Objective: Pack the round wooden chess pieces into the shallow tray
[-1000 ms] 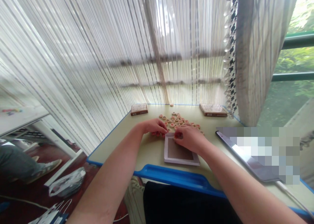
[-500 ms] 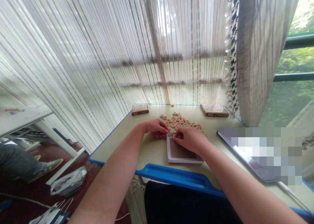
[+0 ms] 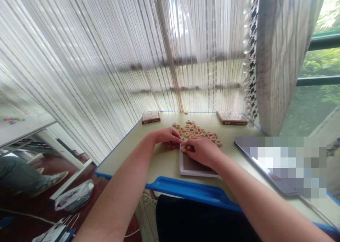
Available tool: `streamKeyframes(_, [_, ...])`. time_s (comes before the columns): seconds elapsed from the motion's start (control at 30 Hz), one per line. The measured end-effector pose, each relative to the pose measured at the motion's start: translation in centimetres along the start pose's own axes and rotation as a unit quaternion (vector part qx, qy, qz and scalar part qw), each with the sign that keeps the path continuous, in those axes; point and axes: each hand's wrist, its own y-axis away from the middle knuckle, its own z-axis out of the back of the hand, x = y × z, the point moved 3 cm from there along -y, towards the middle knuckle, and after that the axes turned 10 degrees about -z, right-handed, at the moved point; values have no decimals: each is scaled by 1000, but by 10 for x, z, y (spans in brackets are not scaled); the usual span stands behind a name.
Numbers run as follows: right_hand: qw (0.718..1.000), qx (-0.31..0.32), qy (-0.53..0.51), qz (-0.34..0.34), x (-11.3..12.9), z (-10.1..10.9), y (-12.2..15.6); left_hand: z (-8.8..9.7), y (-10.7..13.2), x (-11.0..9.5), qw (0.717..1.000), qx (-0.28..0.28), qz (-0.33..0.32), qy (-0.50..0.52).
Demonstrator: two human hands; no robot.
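A plastic bag slumps on the floor at far left, and on the pale table 1 flat box lies near the far edge, then comes the left hand, fingers drawn together by the far left corner of a shallow tray; whether they grip anything I can't tell. Inside that corner, 1 round piece sits pinched in the right hand, with loose pieces scattered just beyond. Further right I see a 2nd flat box and a flat device.
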Motion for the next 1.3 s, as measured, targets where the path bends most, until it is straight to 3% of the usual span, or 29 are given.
streamKeyframes(0.53, [999, -31, 9, 15, 4, 3, 0, -2, 2, -6, 1000, 0, -3, 4])
streamKeyframes(0.6, [999, -25, -3, 21, 2, 5, -1, 3, -1, -5, 997, -64, -24, -23])
streamKeyframes(0.67, [999, -32, -13, 8, -2, 8, -3, 12, -5, -4, 976, -185, -57, -96])
streamKeyframes(0.73, [998, -50, -16, -27, -7, 10, -4, 20, -8, -3, 927, -298, -97, -207])
streamKeyframes(0.8, [996, -68, -13, -51, -10, 11, -6, 23, -12, -2, 877, -339, -141, -309])
streamKeyframes(0.87, [996, -78, -12, -50, -11, 10, -6, 22, -17, 2, 853, -325, -172, -371])
streamKeyframes(1.03, [996, -79, -16, -28, -9, 6, -5, 19, -22, 9, 839, -307, -167, -416])
streamKeyframes(1.3, [997, -63, -11, -43, -13, 2, -9, 17, -20, 7, 861, -296, -144, -388])
